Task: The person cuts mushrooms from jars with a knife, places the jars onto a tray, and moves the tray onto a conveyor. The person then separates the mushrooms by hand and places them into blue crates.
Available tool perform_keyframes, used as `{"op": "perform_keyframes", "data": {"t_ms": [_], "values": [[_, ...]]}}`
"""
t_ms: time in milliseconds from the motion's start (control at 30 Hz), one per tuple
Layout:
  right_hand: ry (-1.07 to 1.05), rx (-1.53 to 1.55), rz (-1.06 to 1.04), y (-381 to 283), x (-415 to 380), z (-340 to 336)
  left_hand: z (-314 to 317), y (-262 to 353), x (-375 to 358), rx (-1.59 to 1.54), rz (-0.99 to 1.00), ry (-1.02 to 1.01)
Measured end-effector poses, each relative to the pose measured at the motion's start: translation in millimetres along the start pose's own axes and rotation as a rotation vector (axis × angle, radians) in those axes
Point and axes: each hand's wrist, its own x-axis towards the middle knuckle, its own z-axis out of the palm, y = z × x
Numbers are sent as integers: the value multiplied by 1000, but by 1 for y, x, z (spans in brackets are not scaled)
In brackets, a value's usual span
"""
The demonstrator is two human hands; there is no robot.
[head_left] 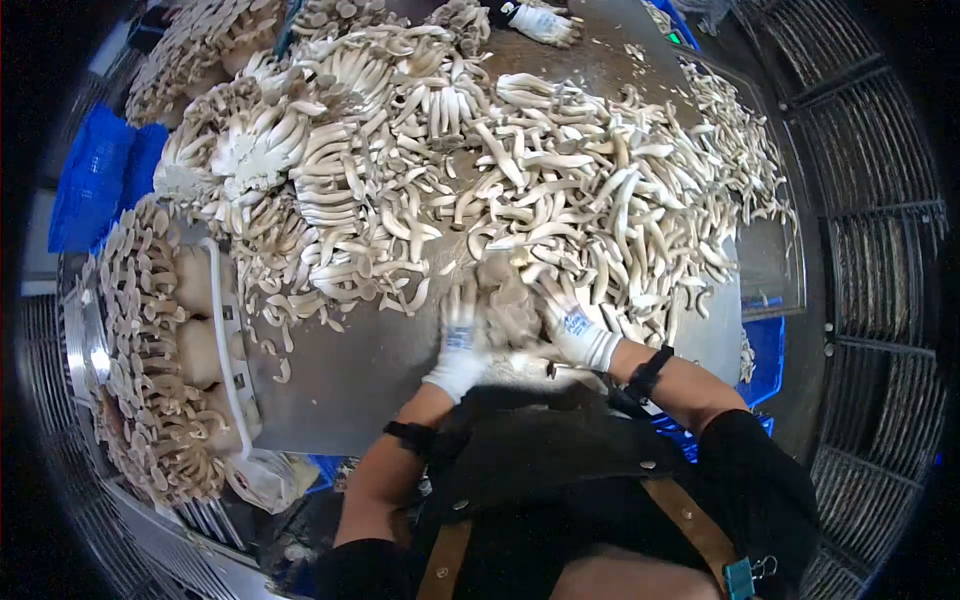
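Observation:
A brownish-grey clump of mushrooms (508,308), blurred by motion, is between my two white-gloved hands at the near edge of the metal table. My left hand (461,330) closes on the clump's left side; its fingers are smeared. On the other side, my right hand (574,322) grips the clump, thumb side inward. Just beyond both hands lies a wide heap of loose long-stemmed mushrooms (590,190). Farther left, large mushroom clusters (262,150) still joined at the base rest on the table.
Bagged mushroom blocks (200,345) stand in a white rack along the left side. Blue crates (90,180) are at the far left, another blue crate (764,360) at right. A co-worker's gloved hand (543,24) is at the table's far end. Wire racks (875,240) line the right.

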Motion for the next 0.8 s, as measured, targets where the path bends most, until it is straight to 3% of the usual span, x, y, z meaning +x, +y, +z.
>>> {"op": "perform_keyframes", "data": {"t_ms": [33,67,100,133,167,267,300,367,400,467,500,533,600,633,667,700,767,800], "values": [[-6,-26,-22,-3,-18,5,0,15,-5,-331,-53,-151],[-7,-70,-62,7,-27,9,-5,34,3,-136,153,-141],[175,61,-59,21,-28,20,-11,53,10,87,362,-82],[168,828,235,-6,-31,3,-15,72,18,286,551,17],[120,975,363,2,-36,15,-12,74,5,-438,110,-271],[208,1144,317,29,-22,-21,-6,56,22,-542,26,-540],[264,1184,306,31,-20,-41,-18,53,31,-1129,-148,-334],[318,1251,348,1,-20,-99,-78,68,50,-1600,-367,-95],[313,1223,307,2,-21,-114,-116,77,63,-1502,-384,-101],[224,1051,256,21,-15,-112,-76,26,73,-1022,-491,-342],[227,898,249,39,-2,-93,-57,12,58,-568,-367,-345],[468,733,166,53,10,-73,-50,2,56,-111,-222,-318],[786,885,309,17,12,-94,-93,26,69,-943,-500,-171],[546,533,345,38,13,-101,-94,21,63,-992,-376,15],[501,440,430,48,4,-94,-98,8,58,-640,-485,-92],[448,346,511,42,-2,-99,-90,-12,42,-560,-423,-59],[717,202,290,69,0,-94,-80,-36,47,-482,-344,40],[860,284,299,60,-2,-97,-81,-42,39,-622,-508,113]]}}
